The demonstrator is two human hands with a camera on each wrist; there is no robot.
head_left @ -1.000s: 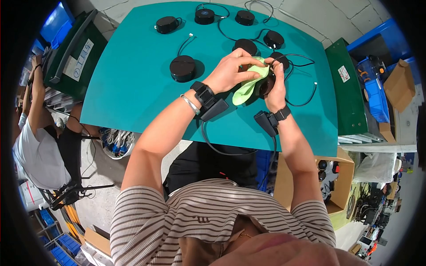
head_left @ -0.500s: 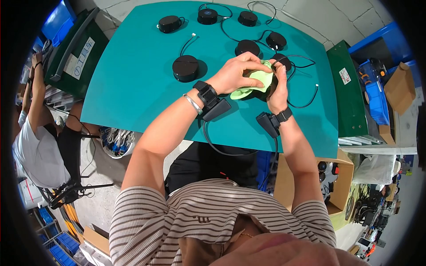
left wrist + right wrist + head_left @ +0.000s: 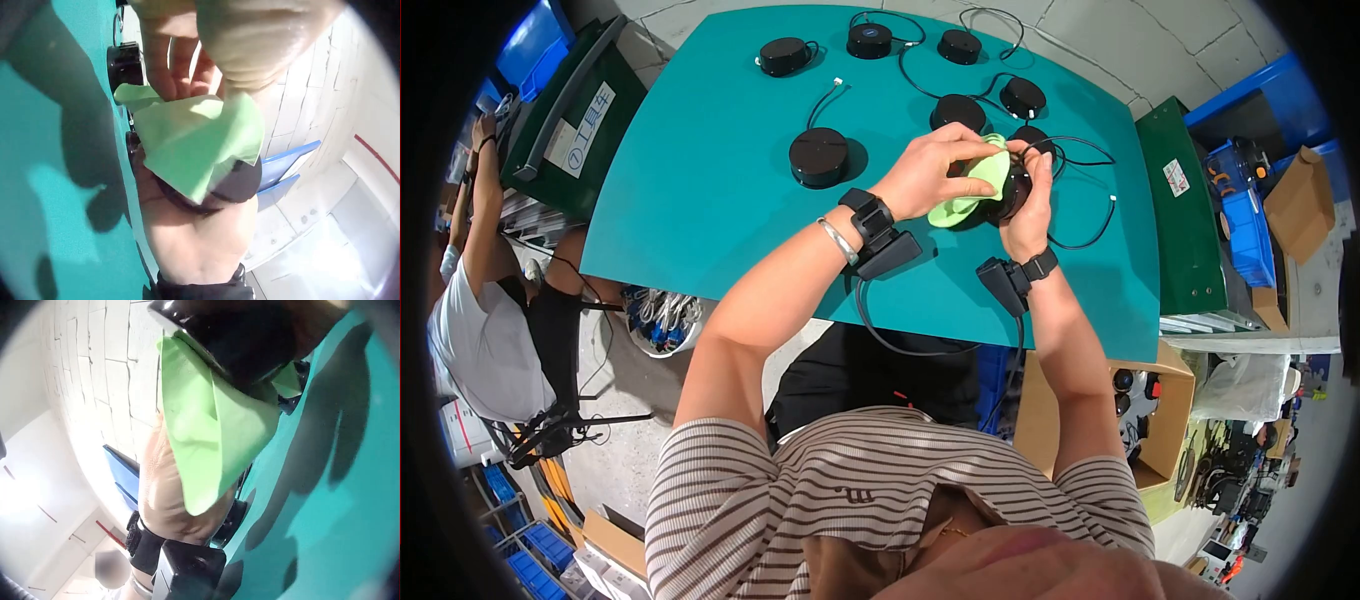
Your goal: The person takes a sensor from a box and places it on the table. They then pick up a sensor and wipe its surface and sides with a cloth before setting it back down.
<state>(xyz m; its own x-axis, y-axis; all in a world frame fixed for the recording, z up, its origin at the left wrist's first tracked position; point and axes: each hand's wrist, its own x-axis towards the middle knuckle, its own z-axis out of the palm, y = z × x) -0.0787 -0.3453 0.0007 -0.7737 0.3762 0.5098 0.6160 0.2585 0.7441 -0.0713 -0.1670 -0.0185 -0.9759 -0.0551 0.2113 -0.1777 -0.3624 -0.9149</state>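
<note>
My left hand (image 3: 928,178) pinches a light green cloth (image 3: 970,198) between thumb and fingers. The cloth lies against a black round puck-shaped device (image 3: 1012,193), which my right hand (image 3: 1030,212) grips from the right, above the table. In the left wrist view, the cloth (image 3: 194,140) covers much of the device (image 3: 240,181), with the right hand (image 3: 197,240) around its lower side. From the right wrist, the device's glossy black side (image 3: 237,340) shows, with the cloth (image 3: 194,412) hanging over part of the left hand (image 3: 162,481).
Several similar black devices stand on the green table (image 3: 720,180); one (image 3: 818,157) is left of the hands, another (image 3: 957,113) just beyond them. Black cables (image 3: 1090,150) loop at the right. Green cabinets (image 3: 1180,200) flank the table. Another person (image 3: 495,340) sits at the left.
The cloth has been rubbed across the held device, its loose end bunching up and shifting. The left hand moved slightly right, then a little down; the right hand keeps its grip.
</note>
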